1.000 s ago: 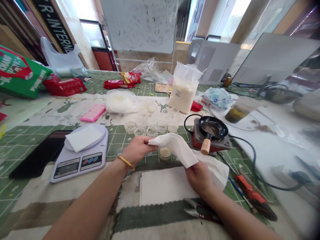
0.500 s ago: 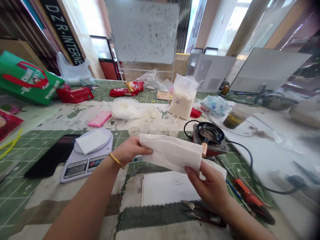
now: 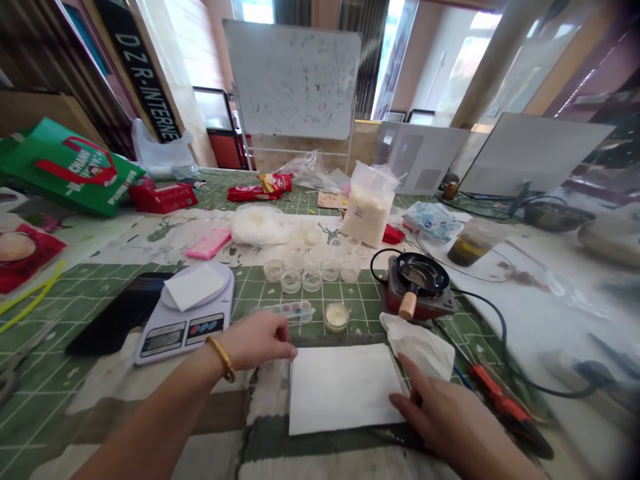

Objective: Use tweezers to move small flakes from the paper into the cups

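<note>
**Left hand (image 3: 265, 339) and right hand (image 3: 440, 410) at a flat white rectangular sheet of paper (image 3: 345, 387)**

Left hand: fingers half curled, thumb tip at the sheet's far left corner; cannot tell whether it pinches the paper. Right hand: thumb and forefinger spread apart at the sheet's right edge, no grip seen.

Sheet lies on a beige-and-green striped cloth (image 3: 265, 433). Just beside its far right corner: a crumpled white paper piece (image 3: 420, 343). Just beyond its far edge: a small clear round cup of cream-coloured matter (image 3: 337, 320). Left of the sheet: a pale lilac kitchen scale (image 3: 183, 332) bearing a white paper square (image 3: 194, 288). Farther beyond the sheet: several clear round containers (image 3: 312, 281). Beyond it to the right: a small black wooden-handled pan (image 3: 424, 273) on a red-sided burner (image 3: 440, 303).
</note>
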A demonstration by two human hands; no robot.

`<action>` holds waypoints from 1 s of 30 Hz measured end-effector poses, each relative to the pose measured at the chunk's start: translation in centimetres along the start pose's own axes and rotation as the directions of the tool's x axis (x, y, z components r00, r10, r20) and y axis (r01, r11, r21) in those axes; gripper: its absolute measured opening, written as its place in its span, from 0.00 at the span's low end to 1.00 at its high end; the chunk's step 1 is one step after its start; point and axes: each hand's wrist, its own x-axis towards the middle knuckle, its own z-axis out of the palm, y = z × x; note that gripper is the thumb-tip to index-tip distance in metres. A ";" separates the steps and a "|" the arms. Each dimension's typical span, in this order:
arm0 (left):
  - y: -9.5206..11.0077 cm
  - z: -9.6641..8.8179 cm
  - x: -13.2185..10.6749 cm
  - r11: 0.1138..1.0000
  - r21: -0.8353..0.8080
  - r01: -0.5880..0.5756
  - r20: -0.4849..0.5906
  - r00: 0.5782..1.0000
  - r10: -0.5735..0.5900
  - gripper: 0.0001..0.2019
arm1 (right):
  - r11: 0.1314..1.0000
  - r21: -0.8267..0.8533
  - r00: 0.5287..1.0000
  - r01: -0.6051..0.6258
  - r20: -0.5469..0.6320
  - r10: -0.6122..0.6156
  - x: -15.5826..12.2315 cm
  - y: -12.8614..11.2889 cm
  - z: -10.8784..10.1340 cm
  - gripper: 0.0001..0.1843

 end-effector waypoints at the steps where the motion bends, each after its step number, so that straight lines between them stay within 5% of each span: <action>1: 0.6 -0.1 0.1 0.999 0.036 -0.033 -0.067 0.997 0.036 0.16 | 0.999 -0.037 1.000 -0.005 -0.017 0.005 0.0 0.2 -0.2 0.26; 5: 3.1 0.6 1.6 0.972 0.150 -0.178 -0.184 0.961 0.205 0.41 | 0.995 -0.075 0.995 0.061 -0.078 -0.066 0.2 0.2 -0.4 0.21; 9: 4.5 2.3 4.3 0.935 0.229 -0.269 -0.181 0.932 0.313 0.49 | 0.992 -0.052 0.992 0.113 -0.051 -0.116 1.0 -0.2 0.2 0.27; 15: 4.3 3.4 6.9 0.922 0.213 -0.323 -0.148 0.922 0.357 0.48 | 0.996 0.023 0.995 0.092 0.022 -0.092 2.3 -0.4 -0.2 0.27; 27: 3.0 2.7 7.1 0.937 -0.001 -0.349 -0.288 0.898 0.334 0.32 | 0.998 0.045 0.999 0.048 -0.025 -0.047 3.2 -0.7 -0.7 0.22; 30: 2.7 2.5 7.0 0.931 -0.010 -0.365 -0.313 0.885 0.344 0.35 | 0.998 0.036 0.998 0.044 -0.052 -0.042 3.2 -0.6 -0.7 0.20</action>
